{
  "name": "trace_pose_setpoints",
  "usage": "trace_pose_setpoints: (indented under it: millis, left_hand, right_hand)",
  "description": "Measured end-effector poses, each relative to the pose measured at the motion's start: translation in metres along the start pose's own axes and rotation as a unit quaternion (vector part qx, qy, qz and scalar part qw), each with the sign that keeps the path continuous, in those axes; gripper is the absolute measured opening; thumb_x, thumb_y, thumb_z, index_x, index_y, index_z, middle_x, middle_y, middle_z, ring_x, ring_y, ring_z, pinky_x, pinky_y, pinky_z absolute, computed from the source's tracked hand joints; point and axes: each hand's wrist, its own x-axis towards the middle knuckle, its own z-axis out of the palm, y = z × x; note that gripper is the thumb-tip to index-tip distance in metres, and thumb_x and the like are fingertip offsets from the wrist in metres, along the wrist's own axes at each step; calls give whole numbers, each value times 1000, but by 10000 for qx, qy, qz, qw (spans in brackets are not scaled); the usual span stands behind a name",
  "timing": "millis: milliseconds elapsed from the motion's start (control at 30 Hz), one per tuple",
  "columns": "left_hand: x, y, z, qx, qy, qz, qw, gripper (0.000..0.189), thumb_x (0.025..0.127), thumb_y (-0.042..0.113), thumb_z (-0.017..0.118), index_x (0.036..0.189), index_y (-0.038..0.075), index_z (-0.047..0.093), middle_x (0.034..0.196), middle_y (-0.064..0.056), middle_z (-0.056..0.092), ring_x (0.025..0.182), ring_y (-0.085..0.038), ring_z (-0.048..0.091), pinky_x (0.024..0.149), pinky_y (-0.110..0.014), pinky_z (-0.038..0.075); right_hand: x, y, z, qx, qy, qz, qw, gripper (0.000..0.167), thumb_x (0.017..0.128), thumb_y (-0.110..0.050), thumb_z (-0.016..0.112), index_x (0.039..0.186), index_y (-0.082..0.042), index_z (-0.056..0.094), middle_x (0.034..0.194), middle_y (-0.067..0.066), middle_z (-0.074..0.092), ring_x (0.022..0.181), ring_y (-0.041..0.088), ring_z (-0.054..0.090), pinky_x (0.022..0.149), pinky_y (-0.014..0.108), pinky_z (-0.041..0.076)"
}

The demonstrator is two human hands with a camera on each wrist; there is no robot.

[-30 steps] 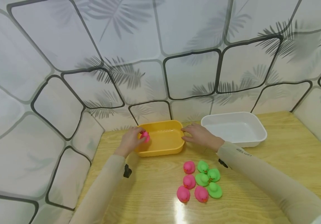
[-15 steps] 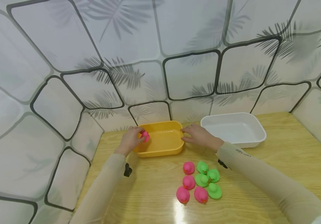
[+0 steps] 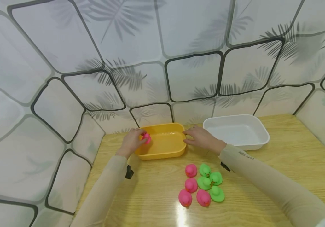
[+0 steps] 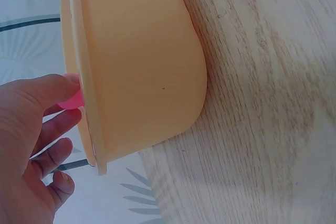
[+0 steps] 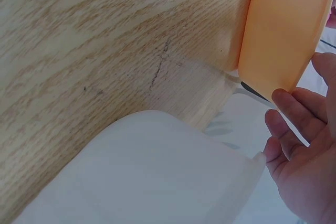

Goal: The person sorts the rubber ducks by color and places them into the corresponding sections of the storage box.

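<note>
My left hand (image 3: pixel 131 143) is at the left end of a yellow plastic tray (image 3: pixel 162 155). Between thumb and fingers it pinches a pink rubber duck (image 3: pixel 146 138), over the inside of the rim. In the left wrist view only a bit of the pink duck (image 4: pixel 72 100) shows behind the thumb. At the opposite end, my right hand (image 3: pixel 200 137) touches the tray with its fingertips. The right wrist view has the thumb by the tray's rim and a fingertip against the orange-looking outer wall (image 5: pixel 281 35), the other fingers loosely bent.
A white plastic tray (image 3: pixel 237 146) stands right of the yellow one, behind my right wrist. Nearer on the wooden table (image 3: pixel 148 195) lie several pink ducks (image 3: pixel 191 185) and several green ducks (image 3: pixel 205 183), grouped together. A patterned wall (image 3: pixel 193 78) rises behind the trays.
</note>
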Motion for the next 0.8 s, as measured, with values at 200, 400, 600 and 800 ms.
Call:
trace_pose_setpoints:
  millis: [200,400,600,800]
  left_hand:
    - [-1,-1,1,6,96,24,10000,29,94,20,79,118,4,74,109,-12,73,100,-31,60,87,-49,55]
    - [-5,0,-1,-45,186,151,9997,29,95,19,77,118,2,73,108,-13,72,101,-33,61,93,-50,53]
    - [-14,4,-5,-265,379,472,9978,25,95,13,76,115,-2,73,106,-16,73,105,-37,67,122,-56,31]
    - [-27,15,-6,-381,540,591,9961,25,95,11,76,116,0,74,111,-13,74,108,-36,65,108,-54,47]
  right_hand:
    - [0,-1,1,-3,50,15,10000,42,101,-26,69,131,3,68,127,20,71,116,38,64,103,52,50]
    - [0,0,2,-28,46,62,10000,43,101,-26,68,132,3,67,128,20,70,118,39,63,105,53,50]
    - [0,0,2,-79,-2,71,9999,43,102,-28,67,133,3,67,129,20,70,119,39,63,105,53,49]
    - [-1,-1,2,-85,50,42,9999,43,101,-26,68,132,4,67,128,21,70,117,40,63,104,53,50]
